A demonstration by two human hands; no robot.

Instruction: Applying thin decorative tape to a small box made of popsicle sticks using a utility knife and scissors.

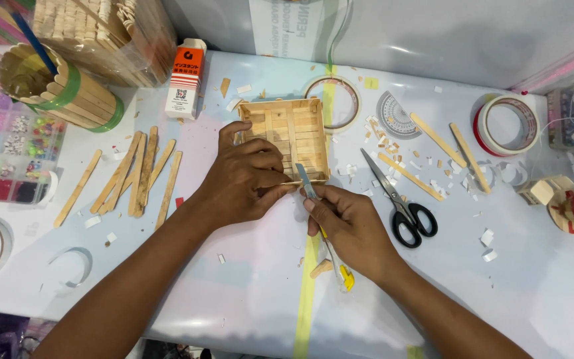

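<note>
A shallow square tray built of wooden craft sticks (pixel 291 127) lies on the white table. My left hand (pixel 244 176) rests on its near left corner and presses it down, fingers curled over the sticks. My right hand (pixel 348 223) grips a utility knife (pixel 313 196) with a yellow end. The knife's blade points at the tray's near edge, just beside my left fingertips.
Loose craft sticks (pixel 134 174) lie at left, with more sticks at right (pixel 433 139). Black-handled scissors (pixel 400 203) sit right of the tray. A glue box (pixel 185 78), tape rolls (pixel 506 126), a stick-built cup (pixel 54 86), a bead organiser (pixel 1 146) and wood scraps surround the work.
</note>
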